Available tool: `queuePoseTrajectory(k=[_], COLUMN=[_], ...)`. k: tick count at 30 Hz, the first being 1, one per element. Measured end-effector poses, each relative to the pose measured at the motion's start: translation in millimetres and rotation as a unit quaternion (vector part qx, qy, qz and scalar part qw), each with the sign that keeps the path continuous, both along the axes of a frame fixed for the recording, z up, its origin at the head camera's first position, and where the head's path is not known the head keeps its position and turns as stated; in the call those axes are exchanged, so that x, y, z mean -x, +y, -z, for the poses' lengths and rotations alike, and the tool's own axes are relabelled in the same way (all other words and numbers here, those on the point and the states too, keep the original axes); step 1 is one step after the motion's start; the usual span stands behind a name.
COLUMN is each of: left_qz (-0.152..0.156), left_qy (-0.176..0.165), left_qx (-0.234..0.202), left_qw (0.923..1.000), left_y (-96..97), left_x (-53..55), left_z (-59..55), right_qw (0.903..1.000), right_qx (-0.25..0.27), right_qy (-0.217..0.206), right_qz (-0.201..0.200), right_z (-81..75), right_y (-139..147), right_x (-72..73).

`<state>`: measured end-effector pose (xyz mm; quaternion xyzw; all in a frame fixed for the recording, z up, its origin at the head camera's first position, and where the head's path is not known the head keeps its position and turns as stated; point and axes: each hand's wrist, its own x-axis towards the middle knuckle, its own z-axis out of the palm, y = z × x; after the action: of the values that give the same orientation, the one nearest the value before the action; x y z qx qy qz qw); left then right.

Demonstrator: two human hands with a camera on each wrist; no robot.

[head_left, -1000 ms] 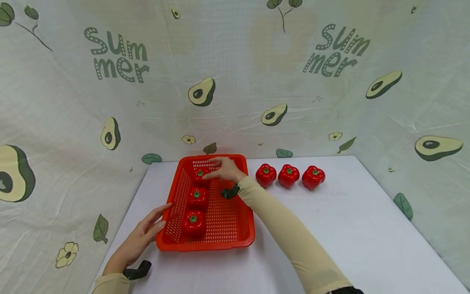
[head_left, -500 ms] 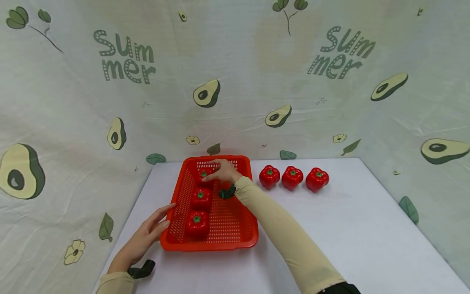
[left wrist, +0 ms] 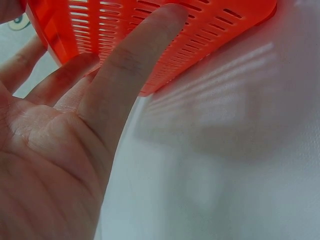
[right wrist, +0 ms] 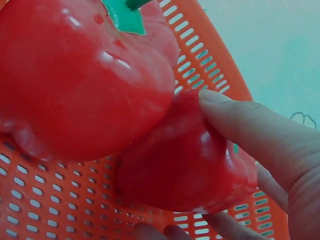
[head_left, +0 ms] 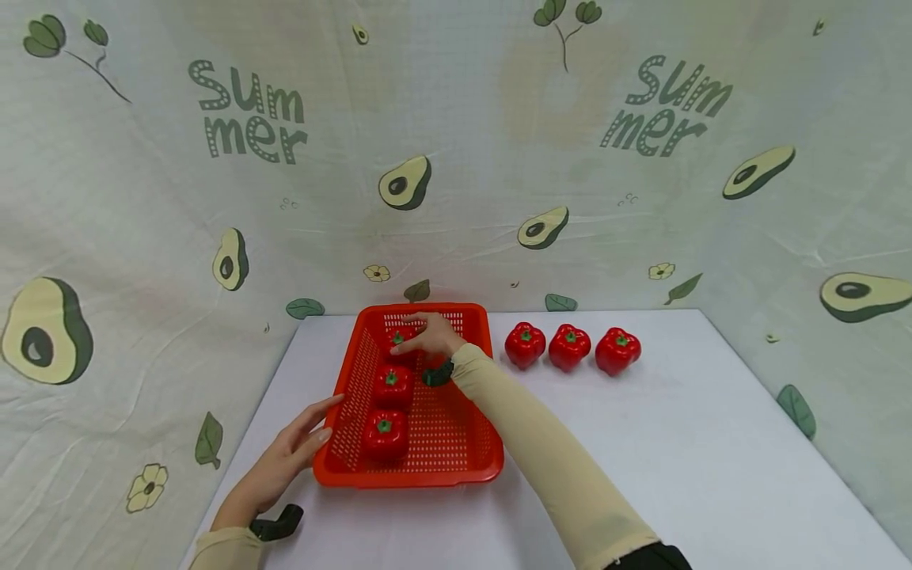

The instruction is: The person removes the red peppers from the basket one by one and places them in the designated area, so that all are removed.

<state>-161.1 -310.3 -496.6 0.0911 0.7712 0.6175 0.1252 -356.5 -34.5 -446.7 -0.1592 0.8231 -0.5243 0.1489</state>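
Note:
My right hand reaches into the red slotted plastic basket and holds the farthest red bell pepper at the back left. In the right wrist view, its thumb lies on one side of that pepper, with fingertips showing at the opposite side. Two more bell peppers stand nearer in the same row, the middle one and the front one, green stems up. My left hand rests against the basket's left side. Its thumb lies nearly straight on the slotted wall in the left wrist view.
Three red bell peppers stand in a row right of the basket: a left one, a middle one and a right one. They are on the white table. A printed cloth hangs behind and at both sides.
My right hand has shifted slightly left over the farthest pepper. The head view has turned a little, so the whole scene sits farther right. My left hand stays against the basket.

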Motion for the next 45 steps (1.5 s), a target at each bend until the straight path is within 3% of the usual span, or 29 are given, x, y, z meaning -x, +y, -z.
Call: queuePoseTrajectory(k=[5,15,19,24,31,45], left_qz=[-0.008,0.01,0.02,0.005,0.006,0.022], left_qy=[-0.007,0.007,0.016,0.007,0.015,0.027], left_qx=[-0.005,-0.011,-0.009,-0.006,-0.009,-0.003], left_qw=[0.9999,0.9999,0.9996,0.9999,0.9998,0.9994], left_y=[0.8,-0.6,-1.4,0.2,0.8,-0.5], left_x=[-0.6,-0.4,-0.5,-1.2,-1.3,-1.7], left_z=[-0.6,-1.1,0.1,-1.2,0.0,0.4], right_qw=[0.9993,0.9987,0.9994,0.9996,0.9995,0.9983], right_qx=[0.029,0.039,0.021,0.003,0.018,0.054], right_qy=[-0.024,-0.03,-0.018,0.001,-0.007,-0.004], right_qz=[-0.005,0.015,0.022,0.028,0.024,0.019], right_z=[0.0,-0.1,0.8,4.5,6.9,-11.5], right_y=[0.1,-3.6,-3.4,-2.3,-0.6,6.5], right_x=[-3.9,-7.7,-8.1,-5.0,-3.9,-15.6])
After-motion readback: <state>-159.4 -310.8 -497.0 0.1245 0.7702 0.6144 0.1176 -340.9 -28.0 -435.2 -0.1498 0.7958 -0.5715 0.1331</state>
